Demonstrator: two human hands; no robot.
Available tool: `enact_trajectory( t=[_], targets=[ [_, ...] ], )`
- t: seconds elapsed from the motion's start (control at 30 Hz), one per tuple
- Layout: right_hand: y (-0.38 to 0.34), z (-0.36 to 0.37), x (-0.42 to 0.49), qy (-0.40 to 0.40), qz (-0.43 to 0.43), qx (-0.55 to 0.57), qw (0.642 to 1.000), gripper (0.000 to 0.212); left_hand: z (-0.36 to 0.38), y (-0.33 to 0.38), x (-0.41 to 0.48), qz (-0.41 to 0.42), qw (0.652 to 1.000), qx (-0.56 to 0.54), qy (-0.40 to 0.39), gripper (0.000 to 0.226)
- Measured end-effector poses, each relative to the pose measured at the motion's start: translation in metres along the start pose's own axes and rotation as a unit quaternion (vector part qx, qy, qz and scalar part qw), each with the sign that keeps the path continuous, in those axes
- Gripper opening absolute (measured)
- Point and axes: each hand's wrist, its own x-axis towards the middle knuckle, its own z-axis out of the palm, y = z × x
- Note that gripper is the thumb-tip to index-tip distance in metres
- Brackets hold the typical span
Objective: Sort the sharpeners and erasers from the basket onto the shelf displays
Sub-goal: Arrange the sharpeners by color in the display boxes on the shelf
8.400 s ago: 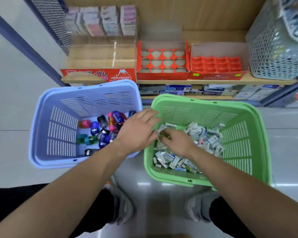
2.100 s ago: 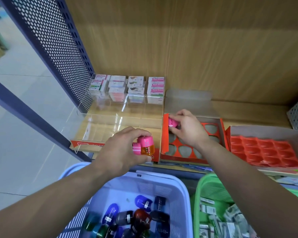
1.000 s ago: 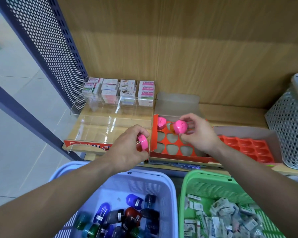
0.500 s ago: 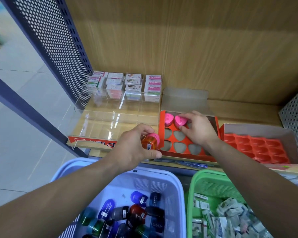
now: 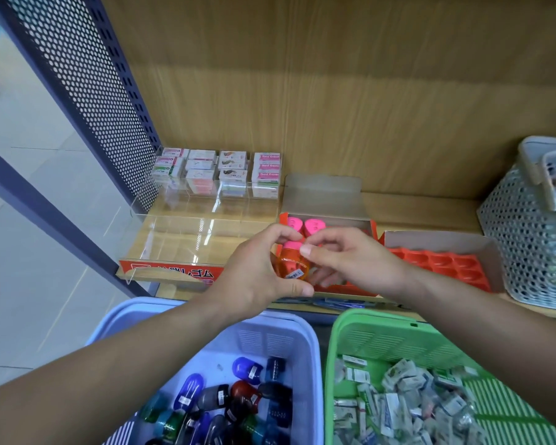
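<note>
An orange sharpener with a pink cap [image 5: 292, 264] is held between both hands in front of the red sharpener tray [image 5: 371, 228]. My left hand [image 5: 257, 277] curls round its left side and bottom. My right hand [image 5: 350, 261] pinches it near the pink cap. Two pink-capped sharpeners [image 5: 304, 226] stand in the tray's back row. A blue basket [image 5: 312, 342] below holds several coloured sharpeners. A green basket [image 5: 382, 329] to its right holds several wrapped erasers.
A clear acrylic eraser display [image 5: 203, 220] stands on the wooden shelf at the left, with stacked erasers [image 5: 219, 171] at its back. A second red tray [image 5: 443, 268] sits in a box at the right. A grey perforated basket [image 5: 527, 239] stands at the far right.
My right hand has left the two pink sharpeners in the tray's back row and come forward to the orange sharpener in my left hand. Both hands now hold it.
</note>
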Motion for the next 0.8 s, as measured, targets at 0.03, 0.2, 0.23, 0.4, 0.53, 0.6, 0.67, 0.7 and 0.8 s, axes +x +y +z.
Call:
enact_trajectory(
  t=[0.03, 0.2, 0.23, 0.4, 0.53, 0.6, 0.67, 0.7, 0.8],
  targets=[
    [0.001, -0.001, -0.002, 0.012, 0.001, 0.030, 0.999, 0.022, 0.003, 0.003, 0.000, 0.001, 1.000, -0.003, 0.004, 0.073],
    [0.007, -0.011, -0.010, 0.066, -0.024, 0.094, 0.993, 0.024, 0.010, 0.003, 0.002, -0.011, 0.996, -0.079, 0.029, 0.071],
    [0.009, -0.014, -0.010, 0.075, -0.041, 0.076, 0.993, 0.024, 0.010, 0.003, 0.001, -0.010, 0.995, -0.093, 0.025, 0.068],
    [0.013, -0.018, -0.013, 0.078, -0.092, 0.056, 0.991, 0.030, 0.008, 0.001, 0.004, 0.012, 0.996, -0.084, 0.001, 0.058],
    [0.012, -0.014, -0.015, 0.079, -0.105, 0.008, 0.991, 0.046, 0.010, -0.002, 0.008, 0.012, 0.996, -0.085, 0.005, 0.058],
    [0.013, -0.014, -0.013, 0.083, -0.115, -0.027, 0.990, 0.047, 0.012, -0.004, 0.010, 0.011, 0.997, -0.078, 0.009, 0.057],
    [0.017, -0.014, -0.011, 0.086, -0.119, -0.044, 0.988, 0.046, 0.013, -0.007, 0.012, 0.007, 0.998, -0.061, 0.013, 0.053],
    [0.020, -0.015, -0.009, 0.091, -0.118, -0.052, 0.988, 0.045, 0.014, -0.008, 0.013, 0.007, 0.999, -0.047, 0.014, 0.050],
    [0.033, -0.024, -0.001, 0.121, -0.100, -0.115, 0.981, 0.043, 0.014, -0.014, 0.017, 0.015, 0.999, 0.048, 0.005, 0.048]
  ],
)
